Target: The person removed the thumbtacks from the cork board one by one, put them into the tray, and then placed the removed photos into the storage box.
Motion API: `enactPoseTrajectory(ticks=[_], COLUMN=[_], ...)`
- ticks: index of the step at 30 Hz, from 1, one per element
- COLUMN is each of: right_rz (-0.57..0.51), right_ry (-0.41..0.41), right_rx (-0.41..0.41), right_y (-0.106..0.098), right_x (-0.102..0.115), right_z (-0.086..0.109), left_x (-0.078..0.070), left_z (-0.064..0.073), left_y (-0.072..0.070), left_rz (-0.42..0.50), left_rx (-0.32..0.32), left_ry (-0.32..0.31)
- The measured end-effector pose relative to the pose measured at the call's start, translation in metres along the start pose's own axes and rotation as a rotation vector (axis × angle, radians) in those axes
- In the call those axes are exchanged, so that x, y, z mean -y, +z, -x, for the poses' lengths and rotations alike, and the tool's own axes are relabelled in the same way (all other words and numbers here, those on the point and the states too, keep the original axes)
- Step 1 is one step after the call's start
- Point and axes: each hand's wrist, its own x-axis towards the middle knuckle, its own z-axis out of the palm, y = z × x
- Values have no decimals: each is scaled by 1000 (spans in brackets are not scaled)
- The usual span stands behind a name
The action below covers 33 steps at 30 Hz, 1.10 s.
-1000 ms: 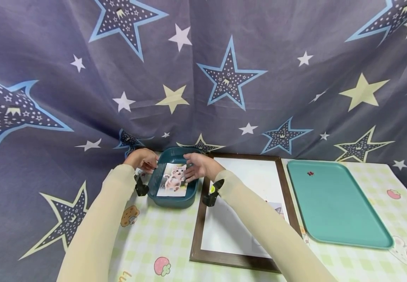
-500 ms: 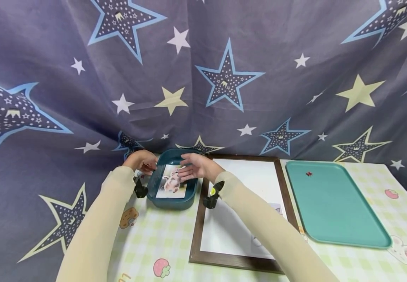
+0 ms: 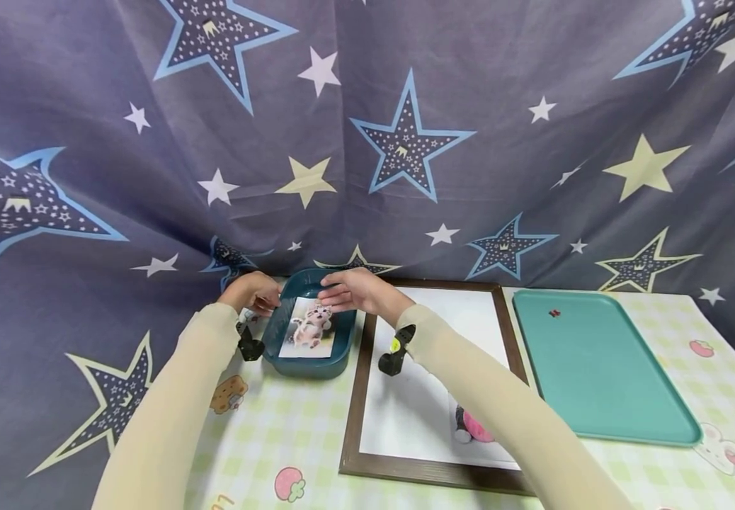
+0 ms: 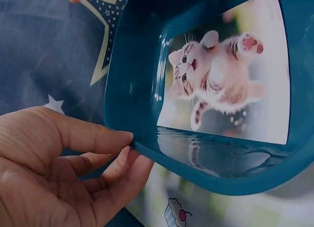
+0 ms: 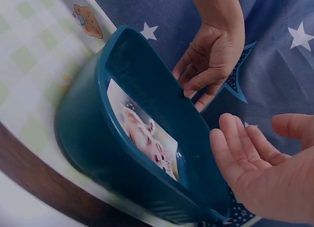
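My left hand [image 3: 254, 290] pinches the rim of a dark teal plastic basin [image 4: 122, 97] at its left side. Its thumb [image 4: 100, 138] lies at the rim's top and the other fingers curl against the outside. In the basin rests a photo print [image 4: 223, 72] of a striped kitten with raised paws, seen whole in the left wrist view. Over the basin's right side hovers my right hand [image 5: 270, 173], palm turned inward, fingers extended and holding nothing. In the right wrist view those fingertips overlap the far end of the basin.
Right of the basin lies a brown-framed white board [image 3: 399, 425] with a picture partly under my right sleeve [image 3: 482, 382]. Farther right is a green tray [image 3: 603, 368] with a small red item [image 3: 554, 312]. A star-patterned curtain [image 3: 406, 234] hangs close behind the checked tablecloth [image 3: 259, 439].
My right hand has lifted from over the photo toward the basin's back right, uncovering the kitten. The left hand stays at the rim.
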Motion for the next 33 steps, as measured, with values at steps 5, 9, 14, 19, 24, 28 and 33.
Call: enactPoseTrajectory(ticks=[5,9,14,19,24,28,33], right_rz=[88,154,216,297,378,451,567], right_ry=[-57,-104,-153,-181,-239,-320,-440], right_rx=[3,2,-4,-30,-92,-130,-171], right_y=[-11,-22,-38,-56,-74,-91,-115], right_x=[9,16,20,18,16,11,0], right_z=[12,25,40,54,74,92,114], left_x=[-2,-9,-23,-47,-74,-87,-97], left_z=[3,3,13,24,35,42,53], left_y=[3,5,22,56,99,135,179], left_rz=[10,2,-80,-168,-127,-135,-205], left_rx=[-10,-63,-257,-468,-551,-564,-493], left_ry=[-16,2,143,246,394,549,713])
